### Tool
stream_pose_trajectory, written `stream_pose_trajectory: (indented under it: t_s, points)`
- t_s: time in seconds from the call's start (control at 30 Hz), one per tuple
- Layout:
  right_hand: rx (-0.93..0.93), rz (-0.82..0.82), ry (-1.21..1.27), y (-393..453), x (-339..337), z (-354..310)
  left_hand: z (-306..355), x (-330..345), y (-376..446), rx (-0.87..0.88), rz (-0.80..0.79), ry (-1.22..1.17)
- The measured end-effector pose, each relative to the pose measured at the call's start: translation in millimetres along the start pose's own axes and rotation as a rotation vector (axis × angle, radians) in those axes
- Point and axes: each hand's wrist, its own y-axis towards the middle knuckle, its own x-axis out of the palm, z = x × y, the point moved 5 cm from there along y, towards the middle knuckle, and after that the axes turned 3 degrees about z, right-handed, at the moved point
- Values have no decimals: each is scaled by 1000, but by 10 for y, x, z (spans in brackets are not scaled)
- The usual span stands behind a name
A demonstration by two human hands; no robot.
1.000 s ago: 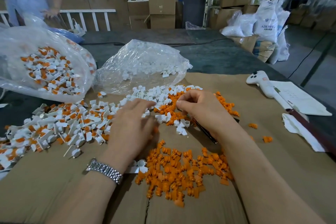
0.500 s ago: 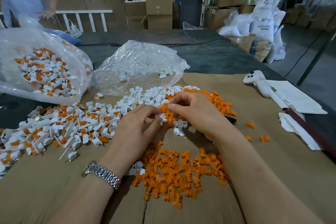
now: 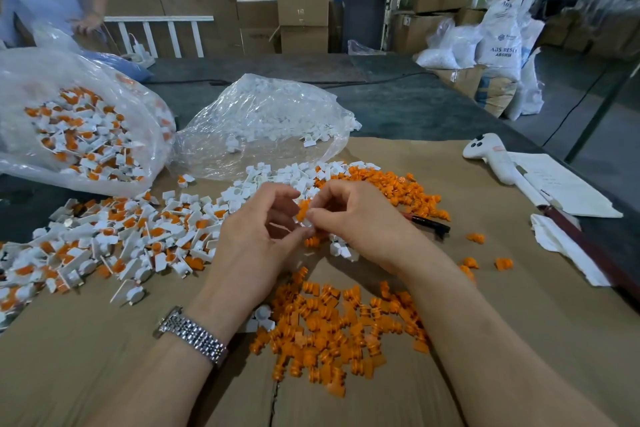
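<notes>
Orange plug (image 3: 303,210) hangs just above the cardboard (image 3: 502,340), pinched between thumb and forefinger of the right hand (image 3: 356,218). Tiny, light and ribbed, it probably gives a little, so a light hold on its sides should do. Touching it, the left hand (image 3: 256,236) pinches what seems a white cap (image 3: 306,227); loose plugs (image 3: 329,329) lie below.

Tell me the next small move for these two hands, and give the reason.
Probably push the orange plug, pinched by the right hand, into the white cap that the left hand pinches. The two pieces meet at the fingertips but do not look seated, and the pile of joined pieces at the left shows orange seated in white.
</notes>
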Motion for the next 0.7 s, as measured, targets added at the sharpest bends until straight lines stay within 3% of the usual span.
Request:
stream_pose_trajectory:
  t_s: [0.2,0.43,0.7]
  points:
    - [-68,8,96,-25,-86,-66,-19,-84,-22,-189,-76,-284]
    - [-42,-39,211,-46,-91,-72,1,-146,-40,-175,6,-378]
    - [-90,4,53,-58,-57,-132,17,-125,-47,-110,27,-204]
